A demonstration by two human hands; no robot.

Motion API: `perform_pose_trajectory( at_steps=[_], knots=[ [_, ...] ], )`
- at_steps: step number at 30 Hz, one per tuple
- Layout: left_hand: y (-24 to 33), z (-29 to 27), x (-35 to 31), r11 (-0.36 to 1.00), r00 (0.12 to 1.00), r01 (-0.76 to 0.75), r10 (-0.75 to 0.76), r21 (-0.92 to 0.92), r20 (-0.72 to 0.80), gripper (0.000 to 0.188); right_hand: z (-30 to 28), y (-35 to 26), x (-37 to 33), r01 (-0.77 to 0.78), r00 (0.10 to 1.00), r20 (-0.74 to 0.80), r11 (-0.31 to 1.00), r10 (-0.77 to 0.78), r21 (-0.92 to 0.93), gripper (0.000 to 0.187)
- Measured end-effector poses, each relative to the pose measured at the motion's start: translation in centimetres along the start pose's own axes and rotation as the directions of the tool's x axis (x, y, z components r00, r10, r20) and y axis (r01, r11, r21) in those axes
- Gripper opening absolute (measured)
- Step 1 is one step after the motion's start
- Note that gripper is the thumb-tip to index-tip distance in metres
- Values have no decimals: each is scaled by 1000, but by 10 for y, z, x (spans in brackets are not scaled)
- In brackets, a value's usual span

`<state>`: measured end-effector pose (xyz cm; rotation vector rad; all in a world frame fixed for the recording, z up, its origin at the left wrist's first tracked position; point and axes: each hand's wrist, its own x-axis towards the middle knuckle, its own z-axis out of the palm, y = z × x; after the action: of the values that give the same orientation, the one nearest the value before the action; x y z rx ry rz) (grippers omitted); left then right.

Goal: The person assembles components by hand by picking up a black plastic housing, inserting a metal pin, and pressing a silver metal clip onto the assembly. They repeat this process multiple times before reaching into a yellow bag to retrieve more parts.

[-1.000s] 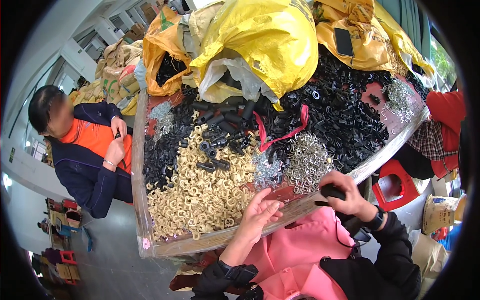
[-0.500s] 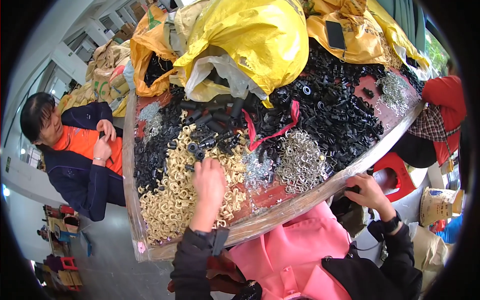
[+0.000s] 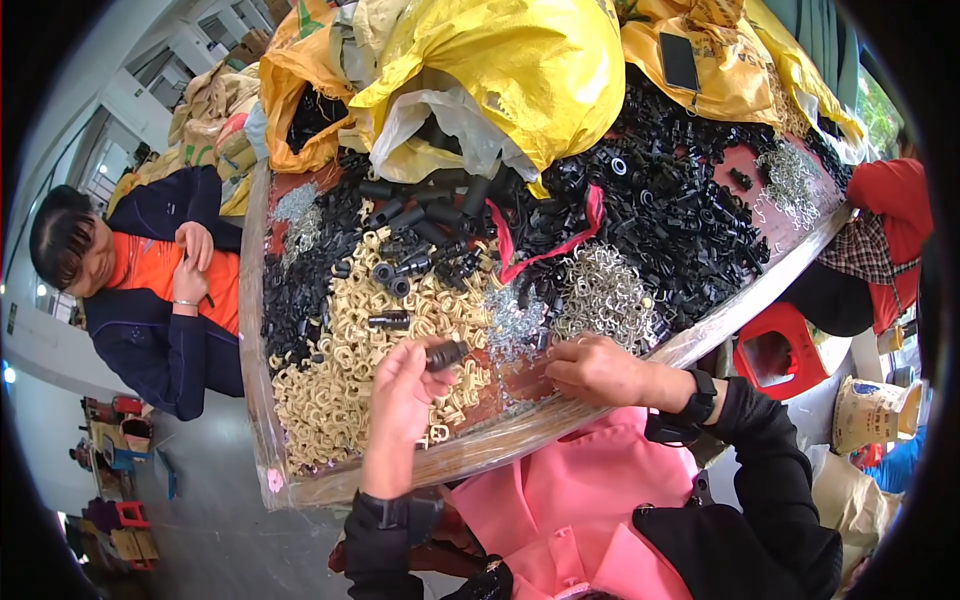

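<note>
My left hand point(image 3: 402, 385) is closed on a short black ribbed plastic cylinder point(image 3: 445, 355), held just above the cream plastic clips point(image 3: 330, 410). To its right, my right hand point(image 3: 598, 370) hovers by the table's front edge with its fingers drawn together; whatever lies in them, if anything, is hidden. Beyond its fingers are a heap of silvery metal rings point(image 3: 605, 295) and a patch of small shiny metal pieces point(image 3: 512, 325). More black cylinders point(image 3: 440, 212) lie behind the cream clips, and one point(image 3: 388, 319) rests on top of them.
Black plastic parts point(image 3: 680, 215) cover much of the table point(image 3: 520, 385). A yellow sack point(image 3: 510, 80) and orange sacks stand at the back, with a phone point(image 3: 679, 62) on one. One person point(image 3: 160, 290) sits at left, another point(image 3: 885, 240) at right, near a red stool point(image 3: 775, 350).
My left hand has drawn back from the clips, lifting a black cylinder. My right hand has come from beyond the table's right edge to its front, beside the metal rings.
</note>
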<state>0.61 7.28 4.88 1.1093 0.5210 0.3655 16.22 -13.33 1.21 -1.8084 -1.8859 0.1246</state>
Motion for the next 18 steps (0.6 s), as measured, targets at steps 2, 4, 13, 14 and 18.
perform_pose_trajectory(
  at_steps=[2, 4, 13, 14, 18],
  knots=[
    [-13, -2, -17, 980, 995, 49, -32, -192, 90, 16, 13, 0, 7, 22, 999, 33, 1000, -21, -21, 11],
    [-23, -2, -27, 953, 990, 77, -38, -292, 136, 17, 22, 1, 12, 14, 996, 90, 989, -1, -148, 10],
    [-47, 18, -43, 899, 974, 224, -204, -377, 95, 16, 31, 0, 15, -103, 990, 82, 984, 115, -144, 12],
    [-54, 19, -43, 914, 976, 218, -199, -343, 90, 16, 30, 0, 15, -103, 990, 82, 984, 116, -146, 12],
    [-76, 31, -46, 996, 995, -53, 47, 73, 87, 15, 16, -3, 11, -230, 969, 85, 719, 233, 655, 16]
  ],
)
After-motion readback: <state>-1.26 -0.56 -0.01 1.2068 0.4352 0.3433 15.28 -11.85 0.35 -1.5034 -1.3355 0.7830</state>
